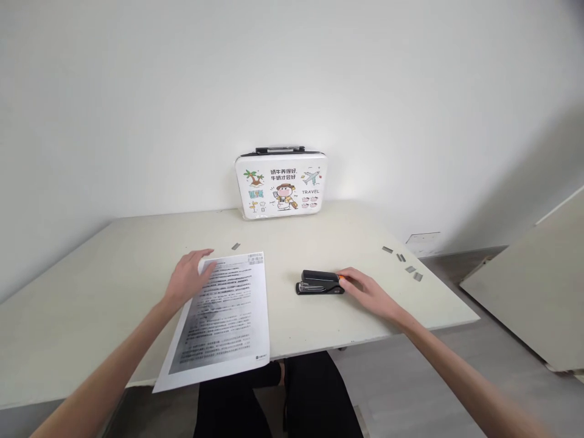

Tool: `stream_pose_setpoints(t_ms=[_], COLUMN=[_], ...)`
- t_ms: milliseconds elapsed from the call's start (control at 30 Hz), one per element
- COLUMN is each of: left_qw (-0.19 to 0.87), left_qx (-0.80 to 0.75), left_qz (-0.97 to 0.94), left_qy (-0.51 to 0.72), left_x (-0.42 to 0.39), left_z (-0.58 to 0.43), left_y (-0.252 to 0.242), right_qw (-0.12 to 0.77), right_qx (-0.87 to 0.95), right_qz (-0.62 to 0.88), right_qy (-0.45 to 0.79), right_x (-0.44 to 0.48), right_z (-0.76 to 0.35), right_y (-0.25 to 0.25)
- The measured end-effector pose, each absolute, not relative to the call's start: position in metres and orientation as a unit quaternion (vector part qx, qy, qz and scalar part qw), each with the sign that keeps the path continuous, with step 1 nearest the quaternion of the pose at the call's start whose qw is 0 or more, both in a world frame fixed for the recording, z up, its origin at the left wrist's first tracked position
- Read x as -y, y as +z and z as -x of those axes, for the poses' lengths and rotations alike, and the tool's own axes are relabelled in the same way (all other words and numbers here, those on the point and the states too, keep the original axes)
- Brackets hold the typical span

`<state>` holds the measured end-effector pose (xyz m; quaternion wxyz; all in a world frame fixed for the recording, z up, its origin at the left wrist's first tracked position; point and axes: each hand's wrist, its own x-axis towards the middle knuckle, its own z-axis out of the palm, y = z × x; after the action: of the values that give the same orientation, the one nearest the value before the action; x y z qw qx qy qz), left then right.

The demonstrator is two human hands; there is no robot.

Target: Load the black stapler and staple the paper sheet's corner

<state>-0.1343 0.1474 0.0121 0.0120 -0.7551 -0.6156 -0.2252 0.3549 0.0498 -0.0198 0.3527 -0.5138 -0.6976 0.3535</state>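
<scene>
A printed sheet of paper (223, 316) lies on the white table (91, 292), its near edge hanging over the front. My left hand (187, 278) rests flat on the sheet's upper left corner, fingers stretched out. A black stapler (319, 283) lies to the right of the sheet. My right hand (365, 291) touches the stapler's right end with its fingertips, fingers loosely extended and not wrapped round it.
A white illustrated case (280, 185) with a black handle stands against the wall at the table's back. Several strips of staples (406, 263) lie near the right edge, one more staple strip (235, 246) above the sheet. A second tabletop (538, 286) sits at the right.
</scene>
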Motion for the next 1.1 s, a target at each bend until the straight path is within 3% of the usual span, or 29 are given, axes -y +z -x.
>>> stream_pose_setpoints(t_ms=[200,533,767,1100], left_qw=[-0.004,-0.084,-0.151,-0.137], left_qx=[0.603,0.328,0.348,0.358], left_qz=[0.757,0.921,0.908,0.899], left_qy=[-0.253,-0.194,-0.176,-0.209], left_x=[-0.2,-0.12,-0.106,-0.114], left_z=[0.079,-0.004,-0.035,-0.065], left_y=[0.022,0.025,0.021,0.005], right_qw=[0.396,0.376,0.368,0.358], right_qx=[0.619,0.658,0.682,0.686], right_qz=[0.597,0.603,0.595,0.594], right_qy=[0.322,0.249,0.211,0.221], right_x=[-0.053,-0.054,-0.059,-0.05], right_z=[-0.34,-0.337,-0.334,-0.332], right_y=[-0.019,-0.024,-0.033,-0.03])
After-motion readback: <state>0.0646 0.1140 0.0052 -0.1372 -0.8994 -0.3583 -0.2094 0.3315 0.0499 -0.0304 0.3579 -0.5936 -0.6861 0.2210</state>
